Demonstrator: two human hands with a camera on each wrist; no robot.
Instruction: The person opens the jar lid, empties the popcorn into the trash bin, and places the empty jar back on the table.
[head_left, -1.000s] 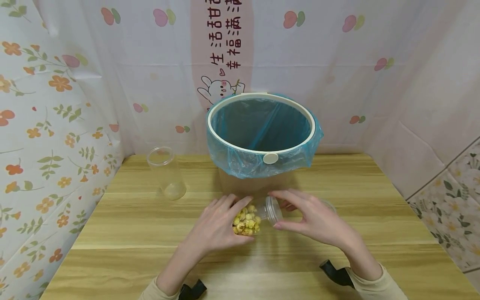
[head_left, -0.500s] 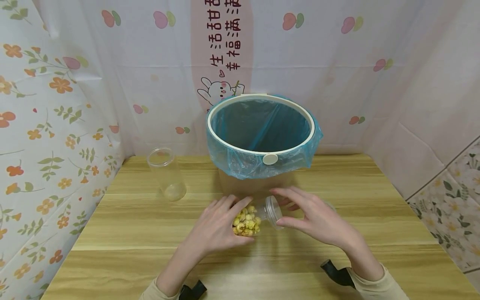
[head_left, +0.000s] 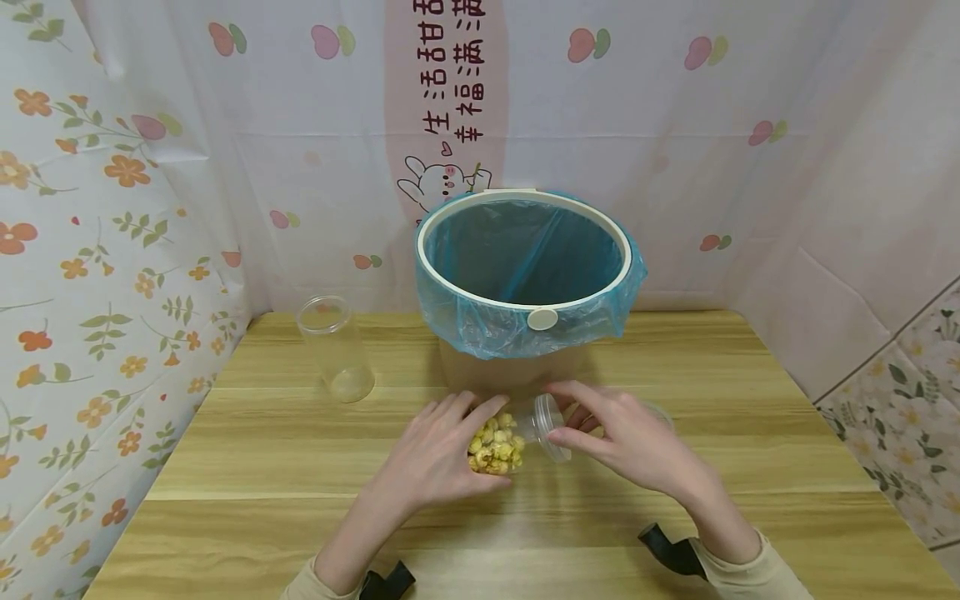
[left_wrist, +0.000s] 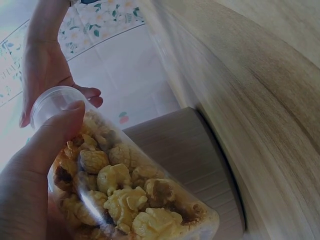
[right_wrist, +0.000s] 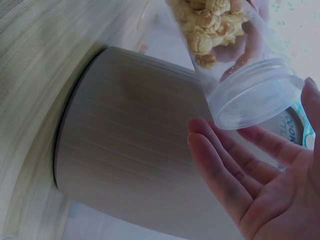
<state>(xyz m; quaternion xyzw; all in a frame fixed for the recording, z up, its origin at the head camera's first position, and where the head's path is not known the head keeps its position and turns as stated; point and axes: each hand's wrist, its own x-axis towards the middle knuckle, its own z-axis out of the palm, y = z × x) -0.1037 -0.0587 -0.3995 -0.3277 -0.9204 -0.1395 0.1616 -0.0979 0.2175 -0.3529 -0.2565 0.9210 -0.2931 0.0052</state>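
My left hand (head_left: 442, 454) grips a clear plastic jar (left_wrist: 132, 172) of yellow popcorn (head_left: 495, 446), its thumb lying along the wall. The jar is tilted onto its side, its lidded end towards my right hand. A clear screw lid (head_left: 552, 429) with a ridged rim caps that end. My right hand (head_left: 618, 442) surrounds the lid loosely. In the right wrist view, its thumb is at the lid's edge and its fingers (right_wrist: 225, 170) spread underneath, fairly straight; whether they touch is hard to tell.
A bin (head_left: 517, 367) with a blue liner (head_left: 480, 321) stands just behind the hands. To the left is an upright clear jar (head_left: 337, 358) without a lid. Part of a clear round rim (head_left: 658, 412) shows behind my right hand. Patterned cloth (head_left: 315, 167) hangs behind the wooden table (head_left: 300, 517).
My right thumb and fingers have shifted around the lid, the thumb moving slightly upward. The left hand and the jar stay nearly in place.
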